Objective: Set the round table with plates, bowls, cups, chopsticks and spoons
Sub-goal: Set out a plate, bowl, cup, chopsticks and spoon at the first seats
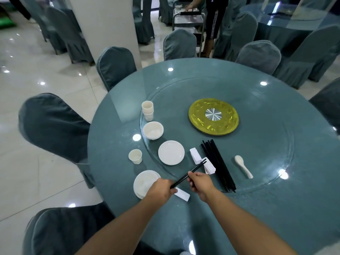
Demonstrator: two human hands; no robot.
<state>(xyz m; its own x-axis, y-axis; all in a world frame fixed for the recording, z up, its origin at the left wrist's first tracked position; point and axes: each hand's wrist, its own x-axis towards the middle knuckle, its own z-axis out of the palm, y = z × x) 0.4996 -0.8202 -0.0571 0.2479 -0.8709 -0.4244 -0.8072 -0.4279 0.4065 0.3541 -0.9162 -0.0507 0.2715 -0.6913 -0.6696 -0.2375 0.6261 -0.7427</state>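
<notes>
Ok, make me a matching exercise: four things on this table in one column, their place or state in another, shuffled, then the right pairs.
Things:
1. pair of chopsticks
2. spoon
3. stack of cups
4. single cup

Places or states:
A. lying alone, right of the loose black chopsticks
B. standing on the table, beyond the near plate
C. held off the table by the left hand and right hand
D. farthest from the camera, behind the bowl

Pairs: 1-C, 2-A, 3-D, 4-B

the round teal surface (pixel 276 208) carries, near its left edge, a single cup (pixel 135 156), a plate (pixel 145 183) and a white rest (pixel 182 194).
</notes>
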